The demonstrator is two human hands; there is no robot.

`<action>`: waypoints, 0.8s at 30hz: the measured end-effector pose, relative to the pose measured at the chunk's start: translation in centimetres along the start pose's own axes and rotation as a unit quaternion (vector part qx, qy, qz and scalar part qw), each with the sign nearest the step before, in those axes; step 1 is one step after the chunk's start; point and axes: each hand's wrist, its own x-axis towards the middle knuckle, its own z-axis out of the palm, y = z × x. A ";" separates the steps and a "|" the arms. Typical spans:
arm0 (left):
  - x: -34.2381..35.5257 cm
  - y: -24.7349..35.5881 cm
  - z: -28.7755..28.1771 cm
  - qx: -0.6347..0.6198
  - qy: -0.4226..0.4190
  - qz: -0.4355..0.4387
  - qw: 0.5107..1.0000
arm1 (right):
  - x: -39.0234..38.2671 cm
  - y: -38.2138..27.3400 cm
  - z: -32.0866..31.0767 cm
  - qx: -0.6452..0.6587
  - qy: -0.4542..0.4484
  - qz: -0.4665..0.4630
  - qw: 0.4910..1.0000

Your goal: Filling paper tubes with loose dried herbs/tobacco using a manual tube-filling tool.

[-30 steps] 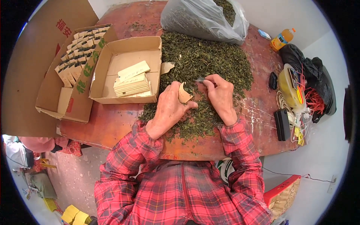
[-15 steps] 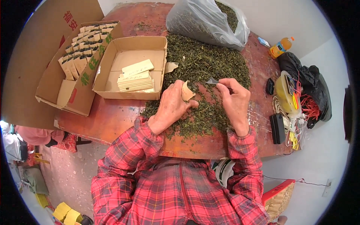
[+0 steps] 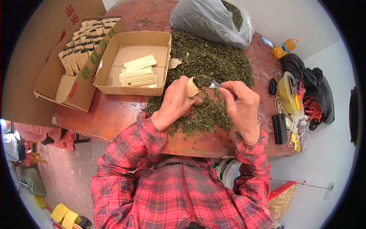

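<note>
My left hand (image 3: 175,100) is closed on a small tan paper packet (image 3: 192,88), its curved upper edge facing the right. Between thumb and fingers, my right hand (image 3: 244,106) pinches a small scoop (image 3: 214,84) with a clear or shiny blade. The scoop's tip points at the packet and stays a short way apart from it. Dried green leaves (image 3: 217,57) spread in a thick heap under and beyond both hands. Whether leaves lie on the scoop or inside the packet is too small to tell.
Left of the heap stands a shallow cardboard box (image 3: 105,74) with stacked flat packets (image 3: 139,76). Beyond it, a longer box (image 3: 47,86) holds rows of leaf-filled packets (image 3: 82,47). A plastic bag (image 3: 207,21) of leaves stands behind; a bottle (image 3: 286,48), black case (image 3: 279,129) and cables lie right.
My right hand has shifted slightly right and toward me and turned, the scoop's blade now showing shinier. My left hand has raised the packet a little and tilted it.
</note>
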 end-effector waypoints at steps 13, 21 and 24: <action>-0.1 0.0 0.4 0.003 0.022 0.049 0.999 | 0.8 -1.8 0.2 -0.075 -0.038 -0.047 0.995; -0.3 0.4 -0.1 -0.022 -0.009 0.052 0.998 | 0.6 -2.5 0.9 -0.090 -0.021 -0.043 0.995; -0.3 0.2 -0.1 -0.046 -0.023 0.040 0.998 | 0.5 -2.5 0.8 -0.083 -0.027 -0.037 0.995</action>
